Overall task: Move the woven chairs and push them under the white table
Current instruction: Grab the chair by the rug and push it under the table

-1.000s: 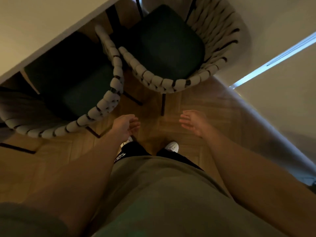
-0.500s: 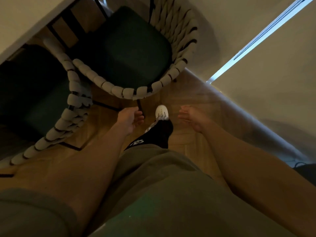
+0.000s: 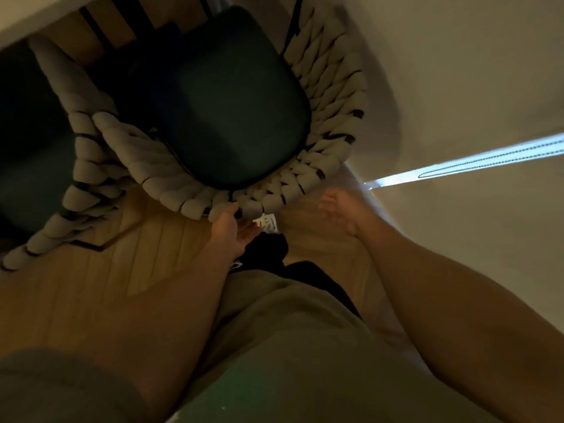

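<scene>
From the head camera, your left hand reaches the back rim of the near woven chair, fingertips touching the weave, whether grasping it you cannot tell; your right hand hovers released beside the rim; that chair's green seat sits partly under the white worktop; a second woven chair stands just left, tucked further under.

My chair has chunky woven rope, soft and matt. Seat cushion looks like dark matt fabric. Floor is smooth wood.
</scene>
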`<state>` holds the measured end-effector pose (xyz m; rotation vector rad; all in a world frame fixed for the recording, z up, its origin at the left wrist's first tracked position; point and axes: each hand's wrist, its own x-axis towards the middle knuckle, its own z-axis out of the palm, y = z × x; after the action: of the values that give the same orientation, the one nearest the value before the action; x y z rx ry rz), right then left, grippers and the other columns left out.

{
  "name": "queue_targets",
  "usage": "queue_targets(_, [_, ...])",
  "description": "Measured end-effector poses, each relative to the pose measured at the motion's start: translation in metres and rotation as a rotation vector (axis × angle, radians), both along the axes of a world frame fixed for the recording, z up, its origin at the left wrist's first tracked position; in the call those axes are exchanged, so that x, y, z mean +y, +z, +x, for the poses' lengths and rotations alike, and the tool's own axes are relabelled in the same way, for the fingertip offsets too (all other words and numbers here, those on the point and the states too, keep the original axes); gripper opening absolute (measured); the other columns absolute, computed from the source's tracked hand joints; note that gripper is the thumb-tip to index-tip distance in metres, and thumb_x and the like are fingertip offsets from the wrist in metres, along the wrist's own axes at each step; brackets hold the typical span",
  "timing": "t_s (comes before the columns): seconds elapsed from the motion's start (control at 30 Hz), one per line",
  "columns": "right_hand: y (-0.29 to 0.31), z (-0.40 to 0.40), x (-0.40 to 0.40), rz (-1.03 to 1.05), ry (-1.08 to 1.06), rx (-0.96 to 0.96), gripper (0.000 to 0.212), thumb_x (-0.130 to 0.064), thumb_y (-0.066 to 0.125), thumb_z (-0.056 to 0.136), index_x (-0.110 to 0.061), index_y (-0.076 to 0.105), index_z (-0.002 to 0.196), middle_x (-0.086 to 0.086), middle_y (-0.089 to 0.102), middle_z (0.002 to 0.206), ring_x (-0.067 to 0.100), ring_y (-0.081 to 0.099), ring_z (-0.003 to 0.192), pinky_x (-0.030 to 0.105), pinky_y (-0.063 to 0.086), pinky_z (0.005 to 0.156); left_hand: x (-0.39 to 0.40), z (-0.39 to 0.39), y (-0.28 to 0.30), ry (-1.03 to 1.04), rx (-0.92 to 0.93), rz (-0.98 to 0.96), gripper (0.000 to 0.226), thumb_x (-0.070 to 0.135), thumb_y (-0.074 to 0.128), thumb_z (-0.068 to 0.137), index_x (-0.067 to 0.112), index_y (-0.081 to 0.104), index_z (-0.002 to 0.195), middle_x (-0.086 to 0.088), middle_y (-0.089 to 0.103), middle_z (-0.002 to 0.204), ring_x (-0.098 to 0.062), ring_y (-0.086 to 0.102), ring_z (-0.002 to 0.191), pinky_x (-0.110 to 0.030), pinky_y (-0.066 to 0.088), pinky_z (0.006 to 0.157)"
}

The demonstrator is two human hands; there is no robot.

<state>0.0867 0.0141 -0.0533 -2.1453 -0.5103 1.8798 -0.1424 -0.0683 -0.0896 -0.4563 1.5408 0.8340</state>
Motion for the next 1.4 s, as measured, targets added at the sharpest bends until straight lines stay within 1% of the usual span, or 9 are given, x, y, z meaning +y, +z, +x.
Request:
queue_targets(0.13, [-0.004,0.006,0.037,0.013,0.016,-0.025,0.004,-0.019,0.059,0.097,-0.022,0.058,0.099,0.005,0.067,0.112,0.024,0.068,0.101,0.037,0.060,0.085,0.011,0.009,-0.005,0.108,-0.012,-0.058,0.043,0.028,0.063,0.093,0.008,0.058,0.132,-0.022,0.064,0.125,-0.044,0.063,0.111,-0.063,0.053,0.092])
queue_targets(0.27, [-0.016,0.010,0.066,0.005,0.048,-0.065,0.034,-0.022,0.061,0.094,-0.011,0.059,0.126,0.014,0.067,0.123,0.024,0.069,0.102,0.040,0.060,0.087,0.016,0.019,-0.005,0.214,0.023,-0.113,0.046,0.028,0.066,0.092,0.006,0.055,0.132,-0.023,0.064,0.123,-0.044,0.065,0.108,-0.061,0.055,0.090])
queue_targets(0.4, [-0.024,0.008,0.095,-0.026,0.062,-0.031,0.042,-0.021,0.054,0.099,-0.003,0.052,0.137,0.018,0.059,0.136,0.028,0.065,0.111,0.036,0.059,0.083,0.016,0.023,-0.031,0.353,-0.019,-0.138,0.067,0.028,0.074,0.078,0.012,0.051,0.140,-0.023,0.062,0.128,-0.047,0.064,0.110,-0.064,0.054,0.087])
queue_targets(0.53, [-0.033,0.015,0.123,-0.112,-0.018,0.071,0.046,-0.032,0.054,0.102,-0.012,0.047,0.143,0.012,0.059,0.127,0.030,0.059,0.120,0.043,0.052,0.097,0.029,0.036,-0.014,0.477,0.054,-0.154,0.048,0.028,0.068,0.090,0.013,0.054,0.134,-0.017,0.062,0.125,-0.039,0.064,0.108,-0.059,0.055,0.091])
queue_targets(0.63, [-0.042,0.018,0.141,-0.190,-0.007,0.142,0.043,-0.039,0.061,0.097,-0.017,0.055,0.133,0.009,0.063,0.116,0.030,0.062,0.111,0.051,0.053,0.095,0.032,0.043,-0.022,0.567,0.027,-0.119,0.050,0.028,0.067,0.089,0.015,0.056,0.136,-0.016,0.065,0.129,-0.039,0.066,0.110,-0.057,0.057,0.084])
queue_targets(0.8, [-0.055,0.019,0.157,-0.296,-0.003,0.147,0.036,-0.029,0.068,0.093,-0.016,0.065,0.126,0.015,0.071,0.118,0.036,0.067,0.109,0.056,0.054,0.093,0.041,0.048,-0.026,0.687,0.058,-0.067,0.038,0.016,0.060,0.093,0.008,0.060,0.130,-0.017,0.070,0.122,-0.038,0.069,0.108,-0.056,0.055,0.093])
queue_targets(1.0, [-0.060,0.014,0.155,-0.301,-0.134,0.210,0.031,-0.025,0.061,0.097,-0.015,0.068,0.125,0.016,0.072,0.116,0.035,0.067,0.107,0.050,0.057,0.080,0.039,0.044,-0.042,0.906,0.073,-0.096,0.067,0.000,0.070,0.074,0.009,0.054,0.138,-0.019,0.068,0.123,-0.043,0.070,0.103,-0.062,0.054,0.089])
queue_targets(1.23, [-0.046,0.010,0.174,-0.236,-0.214,0.222,0.041,-0.004,0.059,0.091,-0.016,0.065,0.129,0.014,0.071,0.110,0.033,0.068,0.094,0.040,0.059,0.055,0.062,0.049,-0.029,0.999,0.065,-0.007,0.025,-0.008,0.061,0.084,0.012,0.057,0.099,-0.015,0.062,0.122,-0.036,0.065,0.109,-0.054,0.053,0.096])
queue_targets(1.4, [-0.035,0.005,0.192,-0.175,-0.217,0.226,0.044,0.001,0.060,0.088,-0.010,0.063,0.130,0.017,0.069,0.122,0.035,0.068,0.102,0.042,0.060,0.065,0.075,0.043,-0.018,1.038,0.039,0.042,0.034,-0.008,0.060,0.083,0.008,0.061,0.113,-0.018,0.064,0.127,-0.038,0.066,0.109,-0.055,0.056,0.089])
